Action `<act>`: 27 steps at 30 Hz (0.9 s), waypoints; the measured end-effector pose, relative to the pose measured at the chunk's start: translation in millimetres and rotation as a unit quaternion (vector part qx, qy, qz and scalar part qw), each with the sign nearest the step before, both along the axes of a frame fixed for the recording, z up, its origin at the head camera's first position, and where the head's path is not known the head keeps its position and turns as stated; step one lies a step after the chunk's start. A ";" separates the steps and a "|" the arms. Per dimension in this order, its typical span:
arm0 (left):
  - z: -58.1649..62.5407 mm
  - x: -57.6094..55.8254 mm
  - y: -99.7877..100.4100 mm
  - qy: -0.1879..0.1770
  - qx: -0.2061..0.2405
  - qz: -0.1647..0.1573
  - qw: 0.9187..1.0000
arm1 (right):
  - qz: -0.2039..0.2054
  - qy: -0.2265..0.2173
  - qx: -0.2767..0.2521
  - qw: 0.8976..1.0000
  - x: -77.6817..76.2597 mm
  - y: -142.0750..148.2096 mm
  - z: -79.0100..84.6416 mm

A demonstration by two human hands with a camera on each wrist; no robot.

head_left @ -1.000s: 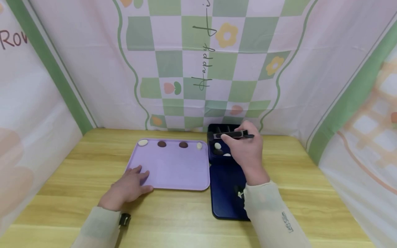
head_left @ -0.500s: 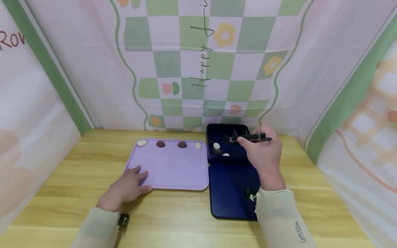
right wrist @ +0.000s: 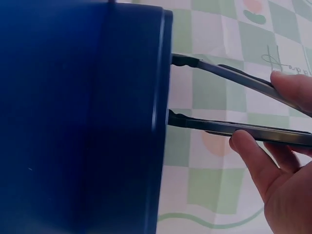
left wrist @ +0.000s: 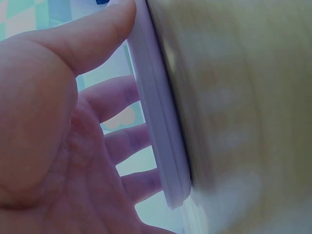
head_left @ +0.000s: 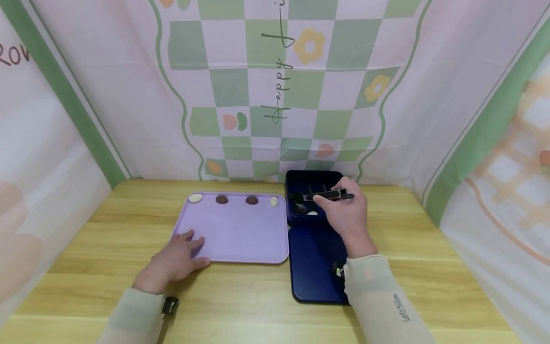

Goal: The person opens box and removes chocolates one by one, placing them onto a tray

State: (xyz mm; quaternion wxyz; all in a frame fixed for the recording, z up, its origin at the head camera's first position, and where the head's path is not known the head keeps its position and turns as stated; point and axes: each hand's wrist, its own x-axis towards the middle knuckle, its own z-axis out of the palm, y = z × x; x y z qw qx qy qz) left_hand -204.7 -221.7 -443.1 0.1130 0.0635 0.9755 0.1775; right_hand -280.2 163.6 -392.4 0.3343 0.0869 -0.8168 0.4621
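Observation:
My right hand [head_left: 350, 215] grips black-and-silver tongs [right wrist: 243, 127] between thumb and fingers. In the right wrist view the tongs' arms stand apart, their tips hidden behind the wall of a navy box [right wrist: 131, 97]. The head view has the tips inside that box, over a white oval piece and a dark piece [head_left: 301, 209]; another white piece [head_left: 312, 213] lies nearby. My left hand [head_left: 174, 260] rests on the front left corner of a lilac tray [head_left: 245, 234], fingers spread. Along the tray's back edge lie white ovals [head_left: 195, 198] and brown ovals [head_left: 251, 200].
A navy lid [head_left: 318, 267] lies flat in front of the box, its right part hidden by my right sleeve. Thin dividers stand at the back of the box. A printed cloth [head_left: 266, 95] hangs behind the wooden table [head_left: 240, 306].
My right hand first moved right with the tongs, then back left and lower, bringing the tips over the white piece in the box. My left hand has stayed on the tray.

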 end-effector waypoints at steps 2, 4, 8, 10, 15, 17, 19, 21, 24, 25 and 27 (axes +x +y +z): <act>0.5 0.2 0.1 -0.001 0.001 0.001 1.000 | 0.007 -0.001 -0.003 1.000 -0.5 -1.0 -1.5; 1.0 0.3 0.0 -0.001 0.001 0.001 1.000 | 0.010 0.001 -0.001 1.000 -0.7 -1.9 -1.8; 2.4 0.5 0.1 0.001 0.002 -0.003 1.000 | -0.002 -0.009 0.003 1.000 1.2 -1.8 0.1; 3.0 0.5 0.2 0.001 0.002 -0.004 1.000 | -0.008 -0.021 0.003 1.000 2.8 -1.3 1.4; 2.3 0.4 0.0 -0.004 0.000 0.002 1.000 | -0.015 -0.035 0.006 0.999 4.7 1.1 3.4; 1.7 0.3 -0.2 -0.004 -0.002 0.003 1.000 | -0.017 -0.035 0.004 0.999 4.9 2.3 4.2; 1.3 0.3 -0.3 -0.003 -0.002 0.001 1.000 | -0.023 -0.034 0.005 0.999 5.2 4.0 5.3; 0.9 0.3 -0.3 -0.002 0.000 0.000 1.000 | -0.029 -0.029 0.009 0.999 5.2 6.0 6.6; 1.0 0.6 0.1 -0.002 0.002 0.002 1.000 | -0.041 -0.002 0.032 0.999 4.3 9.7 7.9; 1.0 0.6 0.2 -0.002 0.002 0.003 1.000 | -0.043 0.012 0.045 0.998 3.7 11.0 8.0; 1.0 0.9 0.4 -0.002 0.001 0.004 1.000 | -0.048 0.050 0.078 0.995 2.5 13.3 7.8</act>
